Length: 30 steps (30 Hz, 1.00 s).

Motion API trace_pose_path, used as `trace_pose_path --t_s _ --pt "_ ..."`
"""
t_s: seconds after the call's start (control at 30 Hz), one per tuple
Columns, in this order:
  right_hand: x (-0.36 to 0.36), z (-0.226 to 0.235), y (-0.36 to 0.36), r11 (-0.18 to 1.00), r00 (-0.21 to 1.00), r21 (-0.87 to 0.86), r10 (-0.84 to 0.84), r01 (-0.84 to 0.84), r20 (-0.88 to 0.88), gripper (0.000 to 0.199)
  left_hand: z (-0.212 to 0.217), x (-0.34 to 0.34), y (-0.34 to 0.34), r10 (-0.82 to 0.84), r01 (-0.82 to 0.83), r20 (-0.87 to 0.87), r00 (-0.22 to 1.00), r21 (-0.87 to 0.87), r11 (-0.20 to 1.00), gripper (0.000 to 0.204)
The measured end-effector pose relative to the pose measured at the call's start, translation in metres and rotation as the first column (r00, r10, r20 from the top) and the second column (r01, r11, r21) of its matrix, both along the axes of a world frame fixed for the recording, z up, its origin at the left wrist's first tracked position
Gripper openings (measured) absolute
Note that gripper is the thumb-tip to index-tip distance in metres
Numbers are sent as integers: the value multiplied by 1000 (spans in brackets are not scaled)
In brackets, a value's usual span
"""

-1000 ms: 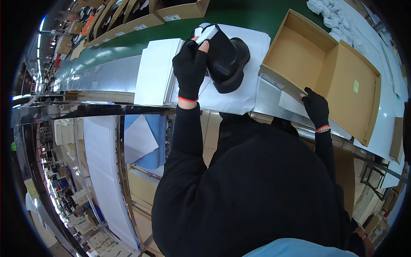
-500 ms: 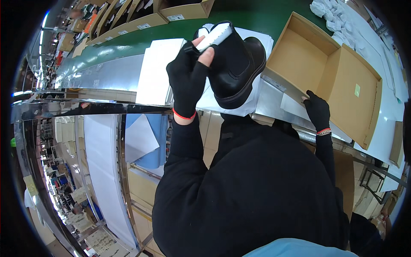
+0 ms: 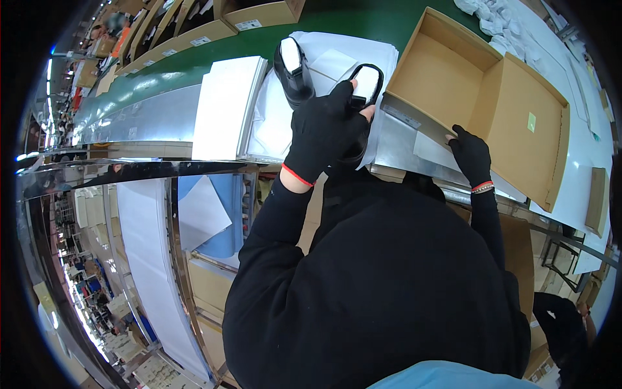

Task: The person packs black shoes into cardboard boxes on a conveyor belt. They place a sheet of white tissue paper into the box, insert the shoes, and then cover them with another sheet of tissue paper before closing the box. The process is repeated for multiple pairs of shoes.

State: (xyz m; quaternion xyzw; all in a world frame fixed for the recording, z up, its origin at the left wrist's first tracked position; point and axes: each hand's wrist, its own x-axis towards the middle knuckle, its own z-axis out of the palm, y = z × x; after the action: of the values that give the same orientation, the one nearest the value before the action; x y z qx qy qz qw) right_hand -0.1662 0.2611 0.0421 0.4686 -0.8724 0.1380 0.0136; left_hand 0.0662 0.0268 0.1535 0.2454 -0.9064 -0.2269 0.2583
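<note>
Left hand (image 3: 327, 123) pinching a glossy black boot (image 3: 357, 102), right hand (image 3: 471, 154) at an open tan cardboard box (image 3: 447, 71)

Both wear black fingerless gloves (image 3: 312, 139) with red bands (image 3: 298, 176) at the wrists. My left thumb and a fingertip pinch the boot's upper rim, where white stuffing (image 3: 367, 83) fills the opening; my hand hides so much of it that I cannot tell whether its sole touches anything. A second glossy black boot (image 3: 299, 86), stuffed likewise, rests farther off on loose white paper sheets (image 3: 265, 133), beside a squared stack of white paper (image 3: 227, 107). My right fingers bend at the box's near edge, touching it, though I cannot tell if they grip. Its flat lid (image 3: 538, 155) lies folded back, rightward.
</note>
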Motion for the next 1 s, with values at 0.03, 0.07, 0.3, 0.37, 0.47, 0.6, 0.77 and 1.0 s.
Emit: trace_pose_path --t_s 0.03,0.07,0.3,0.37,0.47,0.6,0.77,1.0 --pt "1 1 0 1000 1000 13 -3 3 9 31 -1 -1 3 -4 4 -5 1000 0 1000 49" --pt "0 2 0 1000 1000 11 -4 4 13 31 -2 -2 5 -8 8 -10 1000 0 1000 49" --pt "-2 -3 1 1000 1000 -12 8 -8 10 32 -7 -1 13 -18 18 4 1000 64 998 49" --pt "-2 -3 1 1000 1000 -6 4 -4 13 32 -8 0 13 -18 17 2 1000 50 999 50" --pt "-1 -1 -1 1000 1000 12 -3 3 20 33 -9 4 14 -17 17 -1 1000 90 996 50" --pt "0 -1 1 1000 1000 -4 -1 1 1 33 -16 8 14 -9 14 -38 999 148 989 50" --pt "-1 -2 0 1000 1000 1 -5 5 -5 32 -30 23 11 18 10 -156 988 175 984 51" --pt "-1 -5 1 998 1000 -57 14 -15 -13 29 -49 46 9 51 14 -198 979 313 950 51"
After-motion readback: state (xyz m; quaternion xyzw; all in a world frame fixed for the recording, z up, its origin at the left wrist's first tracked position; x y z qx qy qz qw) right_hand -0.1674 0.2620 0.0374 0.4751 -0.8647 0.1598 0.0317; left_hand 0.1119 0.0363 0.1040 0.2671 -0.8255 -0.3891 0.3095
